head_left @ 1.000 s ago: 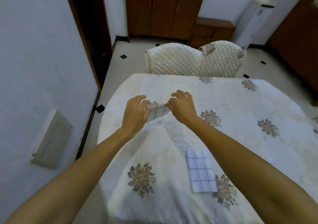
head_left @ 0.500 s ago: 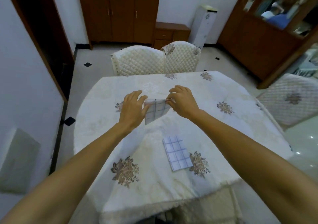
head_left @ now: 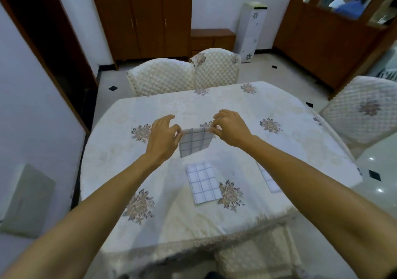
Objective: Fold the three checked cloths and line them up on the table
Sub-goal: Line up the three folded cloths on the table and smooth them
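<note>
A white wall (head_left: 32,107) runs close along the left edge of the table (head_left: 107,154), with only a narrow strip of floor between; the table, draped in a pale flowered tablecloth (head_left: 236,242), has open room across its left half and far side; above its middle the left hand (head_left: 164,137) pinches the upper left corner of a small checked cloth (head_left: 195,142), thumb and fingers curled on the edge; this cloth hangs folded, lifted off the tabletop, its lower edge free; the right hand (head_left: 231,128) pinches the upper right corner in the same way. Nearer the person, a second checked cloth (head_left: 203,186) lies folded flat on the table, just beside a flower print and set back from the near edge; to its right, and apart from it, a third checked cloth (head_left: 268,180) lies flat, partly hidden under the right forearm. Two quilted chairs (head_left: 161,77) stand at the far edge; another chair (head_left: 365,111) stands off the right edge.
</note>
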